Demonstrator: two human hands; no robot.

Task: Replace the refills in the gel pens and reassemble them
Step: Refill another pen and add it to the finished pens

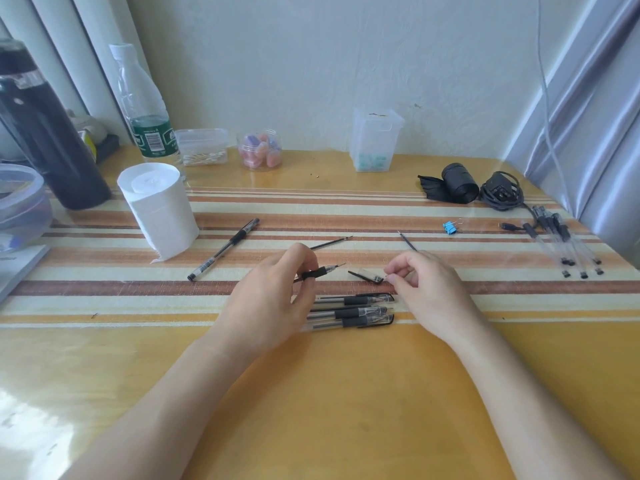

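My left hand (273,299) grips a gel pen (323,271) by its black rubber grip; the pen is uncapped and its tip points right. Just to its right a clear pen cap (367,275) with a black clip lies on the striped cloth. My right hand (429,289) has curled fingers, thumb and forefinger pinched together at the cap's right end; whether they hold anything I cannot tell. One loose refill (332,242) lies beyond my left hand, another (406,240) beyond my right. Three capped pens (353,310) lie between my hands. A further pen (225,249) lies to the left.
A bundle of pens (568,244) lies at the far right by a black cable (502,192), a roll of black bags (457,183) and a blue binder clip (450,227). A tissue roll (159,209), a bottle (145,105), a black flask (45,133) and clear boxes stand at the left and back.
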